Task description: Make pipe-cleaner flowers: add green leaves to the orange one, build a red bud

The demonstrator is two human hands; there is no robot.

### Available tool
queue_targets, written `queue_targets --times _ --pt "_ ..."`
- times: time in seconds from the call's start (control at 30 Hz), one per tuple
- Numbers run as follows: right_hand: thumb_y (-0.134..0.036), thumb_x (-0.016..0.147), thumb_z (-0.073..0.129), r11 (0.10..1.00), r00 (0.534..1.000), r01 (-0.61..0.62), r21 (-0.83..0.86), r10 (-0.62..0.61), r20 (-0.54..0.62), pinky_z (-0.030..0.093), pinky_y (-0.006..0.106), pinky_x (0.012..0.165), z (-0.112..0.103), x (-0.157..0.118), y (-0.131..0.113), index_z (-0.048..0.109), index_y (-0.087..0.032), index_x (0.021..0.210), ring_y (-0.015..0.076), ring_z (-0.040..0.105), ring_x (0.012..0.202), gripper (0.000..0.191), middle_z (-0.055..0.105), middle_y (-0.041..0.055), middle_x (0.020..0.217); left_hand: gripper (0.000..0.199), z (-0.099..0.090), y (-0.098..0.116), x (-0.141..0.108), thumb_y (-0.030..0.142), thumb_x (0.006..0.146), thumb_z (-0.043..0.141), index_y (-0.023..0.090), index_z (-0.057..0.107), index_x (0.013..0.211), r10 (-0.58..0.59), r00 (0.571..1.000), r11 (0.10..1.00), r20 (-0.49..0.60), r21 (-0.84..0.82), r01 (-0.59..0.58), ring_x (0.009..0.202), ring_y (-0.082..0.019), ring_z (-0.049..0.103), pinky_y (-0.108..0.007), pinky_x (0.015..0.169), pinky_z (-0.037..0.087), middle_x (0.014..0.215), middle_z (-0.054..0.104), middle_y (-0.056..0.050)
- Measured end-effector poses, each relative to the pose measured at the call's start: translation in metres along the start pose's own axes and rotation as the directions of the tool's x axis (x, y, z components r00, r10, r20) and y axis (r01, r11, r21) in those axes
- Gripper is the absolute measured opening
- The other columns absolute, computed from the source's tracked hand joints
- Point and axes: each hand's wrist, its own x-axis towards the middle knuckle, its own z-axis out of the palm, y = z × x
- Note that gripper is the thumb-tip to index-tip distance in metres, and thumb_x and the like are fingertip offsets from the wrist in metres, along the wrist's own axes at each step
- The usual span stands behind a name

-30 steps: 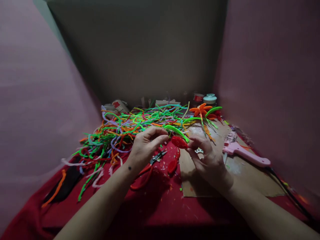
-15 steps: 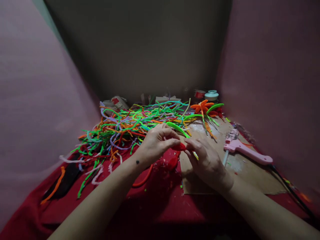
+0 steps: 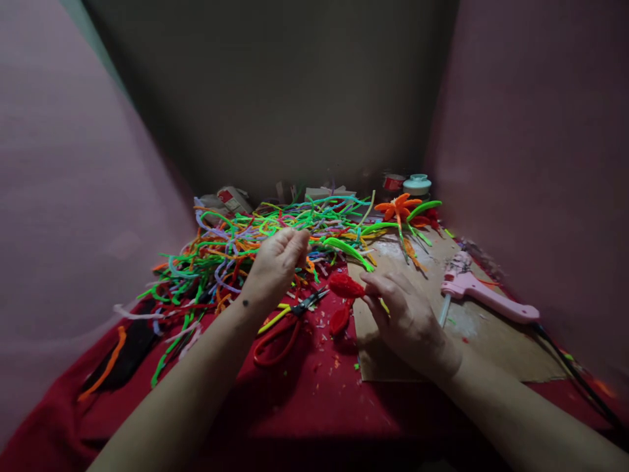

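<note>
Between the fingertips of my right hand [image 3: 405, 314] is one end of a red fuzzy petal [image 3: 346, 286], which points left over the edge of the cardboard. A second red petal [image 3: 340, 319] hangs or lies just below it; whether they are joined is unclear. My left hand [image 3: 280, 262] is raised in front of the pile of pipe cleaners [image 3: 236, 246], its fingers closed; what they hold, if anything, is hidden. Pliers [image 3: 307, 303] with a yellow handle lie on the red cloth below my left hand, beside a red loop [image 3: 278, 357].
A pink glue gun [image 3: 484, 295] with a black cord rests on the cardboard [image 3: 388, 357] at right. Orange pipe-cleaner flowers [image 3: 397, 208] and a green-lidded jar [image 3: 417, 187] stand behind. Small scraps dot the red cloth [image 3: 314, 406].
My left hand has let go of the red petal and moved left and up, uncovering the pliers. My right hand has stayed nearly in place with the petal.
</note>
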Motion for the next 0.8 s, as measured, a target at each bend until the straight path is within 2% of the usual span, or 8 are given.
queue_targets --times 0.13,0.2,0.3,0.4,0.5,0.7,0.77,0.8 --pt "-0.006 0.085 0.047 1.000 1.000 0.002 0.011 -0.002 0.021 0.051 0.037 0.073 0.0012 -0.0019 0.0009 0.039 -0.022 0.128 0.0210 0.058 0.083 0.046 0.061 0.0064 0.087 0.042 0.0066 0.0019 -0.0068 0.037 0.083 0.052 0.016 0.045 0.047 0.023 0.997 0.998 0.077 0.057 -0.027 0.045 -0.008 0.035 -0.020 0.046 0.029 0.047 0.041 0.002" --pt "-0.007 0.086 0.047 1.000 0.999 0.009 0.020 -0.009 0.032 0.051 0.037 0.072 0.0014 -0.0021 0.0011 0.038 -0.022 0.129 0.0207 0.057 0.081 0.046 0.061 0.0061 0.086 0.029 0.0063 0.0042 -0.0081 0.031 0.079 0.059 0.016 0.053 0.055 0.040 0.983 0.999 0.180 0.018 -0.044 0.049 -0.008 0.040 -0.019 0.048 0.033 0.053 0.047 0.002" --pt "-0.009 0.087 0.046 0.999 0.998 0.017 0.039 -0.020 0.055 0.050 0.037 0.072 0.0009 -0.0022 0.0005 0.037 -0.022 0.129 0.0206 0.056 0.082 0.045 0.060 0.0065 0.087 0.005 0.0027 0.0076 -0.0078 0.022 0.074 0.065 0.017 0.065 0.075 0.055 0.907 0.998 0.417 -0.044 -0.041 0.064 -0.011 0.052 -0.022 0.060 0.043 0.072 0.059 -0.001" --pt "-0.009 0.087 0.047 0.998 0.996 0.007 0.068 -0.013 0.087 0.050 0.036 0.071 -0.0003 -0.0027 -0.0006 0.039 -0.021 0.127 0.0195 0.055 0.080 0.042 0.060 0.0059 0.086 0.008 -0.0002 0.0088 -0.0061 0.022 0.074 0.065 0.018 0.070 0.077 0.050 0.830 0.999 0.555 -0.015 -0.050 0.072 -0.015 0.057 -0.026 0.067 0.048 0.080 0.062 -0.005" --pt "-0.009 0.088 0.046 0.997 0.995 0.012 0.079 -0.020 0.102 0.049 0.036 0.071 -0.0008 -0.0036 -0.0011 0.040 -0.021 0.126 0.0194 0.054 0.079 0.040 0.060 0.0057 0.085 0.006 0.0012 0.0072 -0.0043 0.020 0.072 0.066 0.018 0.071 0.072 0.012 0.815 1.000 0.579 -0.003 -0.013 0.072 -0.016 0.058 -0.027 0.067 0.049 0.077 0.061 -0.005" --pt "-0.008 0.088 0.046 0.993 0.988 0.025 0.113 -0.041 0.147 0.049 0.036 0.071 -0.0004 -0.0030 -0.0013 0.039 -0.019 0.126 0.0200 0.055 0.081 0.040 0.060 0.0070 0.087 0.011 0.0092 0.0035 -0.0096 0.021 0.074 0.063 0.015 0.064 0.065 -0.063 0.787 0.998 0.613 0.053 0.038 0.060 -0.012 0.050 -0.022 0.054 0.043 0.064 0.055 -0.002" --pt "-0.008 0.088 0.046 0.994 0.987 0.024 0.111 -0.041 0.154 0.049 0.036 0.071 -0.0006 -0.0027 -0.0012 0.039 -0.019 0.126 0.0198 0.055 0.081 0.040 0.060 0.0069 0.087 0.013 0.0090 0.0013 -0.0115 0.024 0.077 0.060 0.015 0.061 0.068 -0.067 0.812 0.997 0.580 0.057 0.042 0.058 -0.010 0.047 -0.020 0.053 0.040 0.064 0.054 0.000" --pt "-0.008 0.088 0.046 0.994 0.988 0.023 0.104 -0.038 0.151 0.049 0.036 0.071 -0.0008 -0.0028 -0.0011 0.040 -0.019 0.125 0.0197 0.054 0.081 0.039 0.060 0.0067 0.087 0.015 0.0076 -0.0005 -0.0112 0.026 0.078 0.059 0.015 0.060 0.068 -0.066 0.844 0.998 0.532 0.051 0.046 0.058 -0.010 0.046 -0.019 0.053 0.039 0.063 0.053 0.000"
